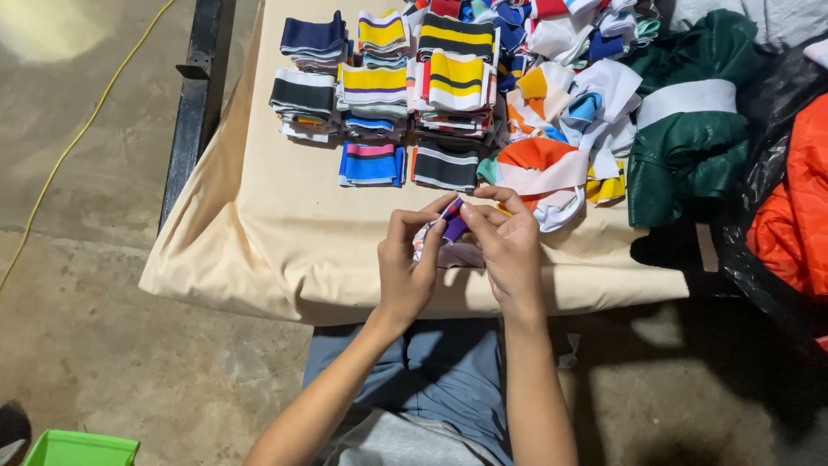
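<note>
Now both hands — left hand [407, 263] & right hand [509, 250] — pinch purple-white cloth strip [452, 226]

The small purple and white fabric piece [452, 226] is mostly hidden behind the fingers [479, 217] of both hands, so its full shape and pattern cannot be told. At twelve o'clock the top edge cuts off the loose heap of striped bands [569, 34]. At three o'clock the orange garment [793, 207] and the black plastic bag [768, 164] around it run out of the right edge. At seven o'clock only a corner of a green bin [78, 449] shows, with a dark shape [10, 427] beside it too cropped to identify. The lower layers of the folded stacks [371, 95] are covered by the top pieces. The desk [259, 233] is hidden under a beige cloth.
</note>
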